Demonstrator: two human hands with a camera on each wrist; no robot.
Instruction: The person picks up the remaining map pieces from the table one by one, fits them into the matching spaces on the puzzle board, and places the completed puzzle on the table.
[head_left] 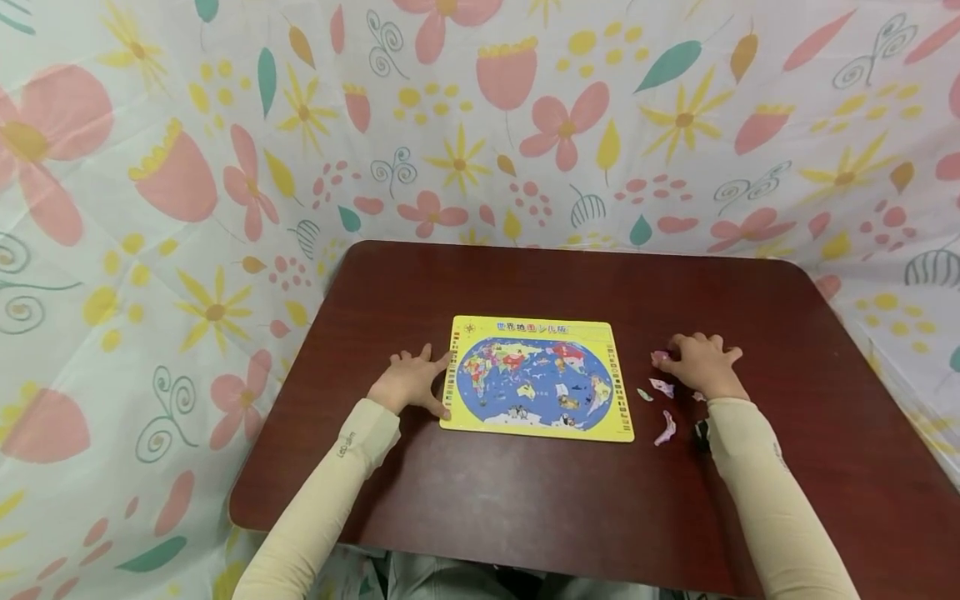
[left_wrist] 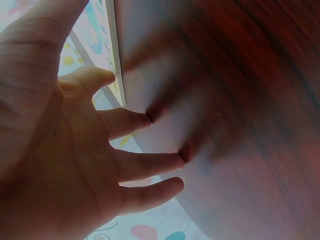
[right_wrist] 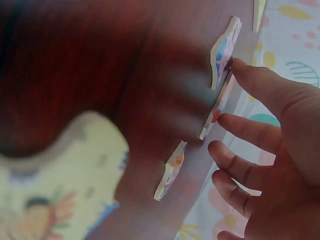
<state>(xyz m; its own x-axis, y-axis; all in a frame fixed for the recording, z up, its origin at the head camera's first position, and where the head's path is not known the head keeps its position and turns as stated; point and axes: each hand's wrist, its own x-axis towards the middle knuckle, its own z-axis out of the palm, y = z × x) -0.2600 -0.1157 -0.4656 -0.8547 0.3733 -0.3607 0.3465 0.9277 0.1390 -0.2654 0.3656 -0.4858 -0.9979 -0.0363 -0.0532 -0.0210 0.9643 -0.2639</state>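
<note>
On the table lies a yellow-framed world map puzzle board point(head_left: 536, 427), its blue oval map facing up. My left hand point(head_left: 408, 382) is at the board's left side with fingers spread, the thumb over the lower left edge and the index fingertip point(left_wrist: 107, 76) at the rim. To the right of the board, my right hand point(head_left: 703, 367) reaches over loose puzzle pieces with its fingers extended. Its thumb tip meets one pink piece point(head_left: 660, 357), and the index fingertip point(right_wrist: 225, 119) is at a flat piece point(right_wrist: 212, 120) beside it.
Other small pieces lie near the right hand: a white-and-purple one point(head_left: 662, 387), a green one point(head_left: 645, 395) and a curved pink one point(head_left: 665, 428). The dark brown table point(head_left: 480, 500) has rounded corners. A floral curtain point(head_left: 465, 125) hangs behind it and along the left.
</note>
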